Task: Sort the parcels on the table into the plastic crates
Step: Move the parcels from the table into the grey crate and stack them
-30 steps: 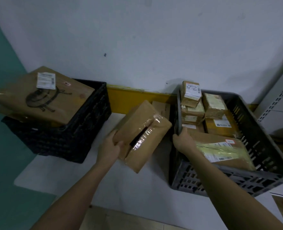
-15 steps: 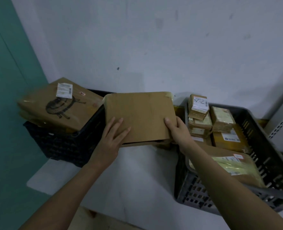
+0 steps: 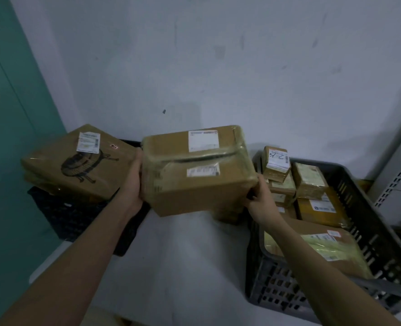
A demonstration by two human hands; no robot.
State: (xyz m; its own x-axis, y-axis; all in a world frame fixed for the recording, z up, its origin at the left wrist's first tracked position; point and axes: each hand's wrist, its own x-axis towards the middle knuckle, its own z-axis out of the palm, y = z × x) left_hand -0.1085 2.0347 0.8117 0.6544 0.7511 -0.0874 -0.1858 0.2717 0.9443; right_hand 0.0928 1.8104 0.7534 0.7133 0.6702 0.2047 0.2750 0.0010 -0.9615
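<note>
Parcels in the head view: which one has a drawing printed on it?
The large flat parcel lying atop the black crate at left; it bears a black drawing below its label. The others show only labels and tape.

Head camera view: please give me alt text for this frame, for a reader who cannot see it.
Both hands, left hand and right hand, hold a taped cardboard parcel above a white table, its labels facing up. A black crate on the left carries a large flat box; a grey crate on the right holds several smaller parcels.
</note>
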